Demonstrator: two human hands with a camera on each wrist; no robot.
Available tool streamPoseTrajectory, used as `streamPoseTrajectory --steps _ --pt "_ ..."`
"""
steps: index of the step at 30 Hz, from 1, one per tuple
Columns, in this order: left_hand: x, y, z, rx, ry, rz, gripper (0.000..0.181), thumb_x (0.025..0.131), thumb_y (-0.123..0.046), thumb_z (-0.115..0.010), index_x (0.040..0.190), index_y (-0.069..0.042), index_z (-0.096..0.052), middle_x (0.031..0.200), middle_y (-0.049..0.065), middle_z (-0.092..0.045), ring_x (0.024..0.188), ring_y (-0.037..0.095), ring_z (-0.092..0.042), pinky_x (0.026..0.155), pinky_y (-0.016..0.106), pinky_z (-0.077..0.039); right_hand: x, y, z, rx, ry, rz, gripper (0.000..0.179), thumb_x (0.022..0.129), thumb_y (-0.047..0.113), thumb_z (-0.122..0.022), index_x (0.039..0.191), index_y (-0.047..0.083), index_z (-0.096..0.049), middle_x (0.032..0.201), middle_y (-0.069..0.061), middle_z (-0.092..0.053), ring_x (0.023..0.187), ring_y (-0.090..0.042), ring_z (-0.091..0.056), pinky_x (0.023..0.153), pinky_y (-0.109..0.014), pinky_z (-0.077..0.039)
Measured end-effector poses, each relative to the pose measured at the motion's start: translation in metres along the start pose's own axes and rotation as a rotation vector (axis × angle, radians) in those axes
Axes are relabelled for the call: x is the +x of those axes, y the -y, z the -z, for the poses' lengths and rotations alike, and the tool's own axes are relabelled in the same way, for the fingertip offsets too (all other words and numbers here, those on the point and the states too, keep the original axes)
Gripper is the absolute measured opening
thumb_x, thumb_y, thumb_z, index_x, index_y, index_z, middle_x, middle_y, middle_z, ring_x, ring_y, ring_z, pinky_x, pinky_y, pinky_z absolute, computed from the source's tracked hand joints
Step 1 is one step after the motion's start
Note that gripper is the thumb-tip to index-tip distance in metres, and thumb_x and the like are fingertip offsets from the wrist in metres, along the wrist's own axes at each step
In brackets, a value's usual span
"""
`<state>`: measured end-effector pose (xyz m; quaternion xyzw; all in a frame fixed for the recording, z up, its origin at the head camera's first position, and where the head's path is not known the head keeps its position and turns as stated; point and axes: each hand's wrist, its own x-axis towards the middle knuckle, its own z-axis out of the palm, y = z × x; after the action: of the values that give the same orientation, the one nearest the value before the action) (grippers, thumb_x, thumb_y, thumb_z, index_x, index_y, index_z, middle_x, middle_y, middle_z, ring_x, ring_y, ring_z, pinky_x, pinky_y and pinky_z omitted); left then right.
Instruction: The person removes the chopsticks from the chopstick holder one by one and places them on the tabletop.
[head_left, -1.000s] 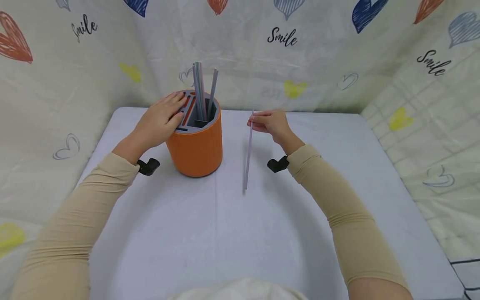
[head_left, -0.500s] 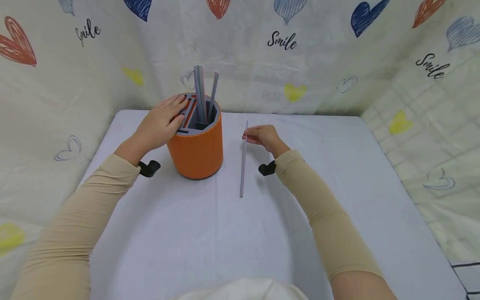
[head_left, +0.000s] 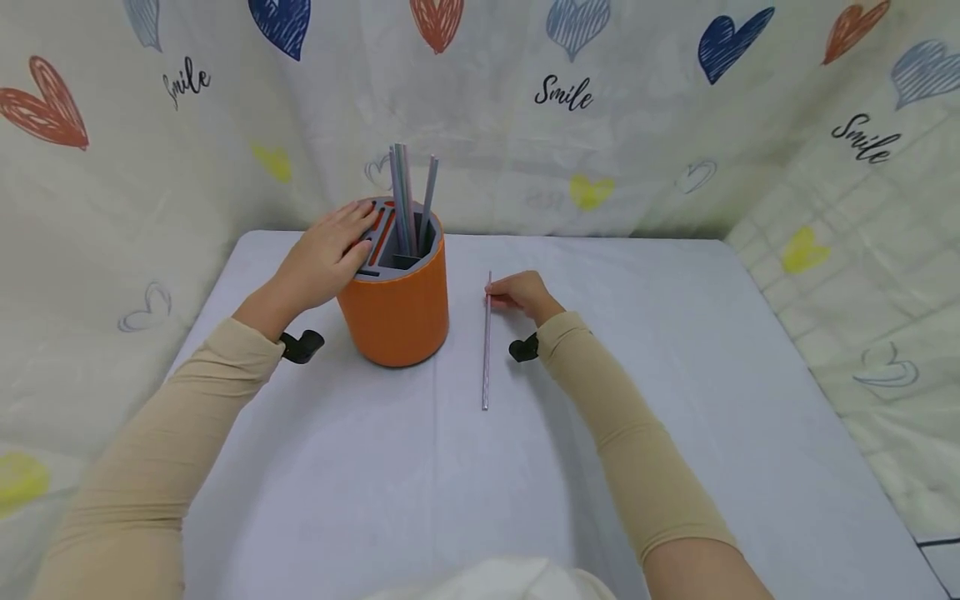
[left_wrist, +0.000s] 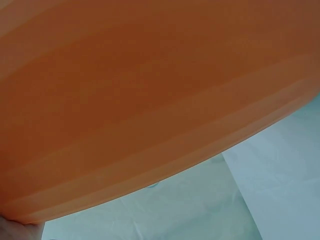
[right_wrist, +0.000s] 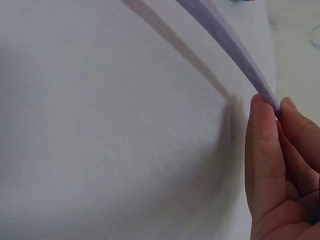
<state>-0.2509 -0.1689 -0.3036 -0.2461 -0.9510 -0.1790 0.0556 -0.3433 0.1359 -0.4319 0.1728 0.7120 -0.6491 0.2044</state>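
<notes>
My left hand (head_left: 322,257) rests on the top edge of an orange, round knife block (head_left: 397,325), fingers laid over its grey slotted insert (head_left: 378,271). In the left wrist view the orange wall (left_wrist: 150,100) fills most of the picture. To the right of the block, my right hand (head_left: 525,293) pinches the far end of a thin lilac chopstick (head_left: 486,358) between thumb and fingers. The chopstick points toward me, low over the white table. In the right wrist view its faceted shaft (right_wrist: 232,47) casts a shadow on the cloth.
Several pastel chopsticks (head_left: 401,200) stand upright in the block's open compartment, with a few leaning apart (head_left: 429,196) on the right. The white-covered table (head_left: 375,483) meets a curtain (head_left: 495,150) printed with hearts at its back edge.
My right hand has moved slightly left and toward me with the chopstick, lowering it closer to the table. My left hand stays on the block. The head view has tilted a little upward.
</notes>
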Motion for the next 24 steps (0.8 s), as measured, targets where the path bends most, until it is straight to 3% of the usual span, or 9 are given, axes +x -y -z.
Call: streamPoseTrajectory --steps 16,24 --pt "0.0009 -0.0001 -0.0054 -0.013 -0.009 0.002 0.052 0.1 -0.031 -0.029 0.146 -0.006 -0.027 0.154 0.009 -0.02 0.144 0.026 -0.012 0.119 0.042 -0.01 0.0029 -0.0078 -0.0035 -0.034 -0.029 -0.033 0.032 0.075 0.002 -0.075 0.105 -0.005 -0.067 0.064 -0.005 -0.067 0.057 -0.011 -0.066 0.065 -0.024 -0.058" --pt "-0.0004 0.0014 -0.0028 -0.029 -0.001 0.012 0.052 0.1 -0.031 -0.028 0.146 -0.006 -0.026 0.154 0.009 -0.019 0.144 0.025 -0.011 0.118 0.043 -0.011 0.0053 -0.0077 -0.0049 -0.139 -0.047 0.03 0.028 0.072 0.006 -0.078 0.096 -0.005 -0.069 0.058 -0.004 -0.066 0.048 -0.01 -0.062 0.056 -0.021 -0.056"
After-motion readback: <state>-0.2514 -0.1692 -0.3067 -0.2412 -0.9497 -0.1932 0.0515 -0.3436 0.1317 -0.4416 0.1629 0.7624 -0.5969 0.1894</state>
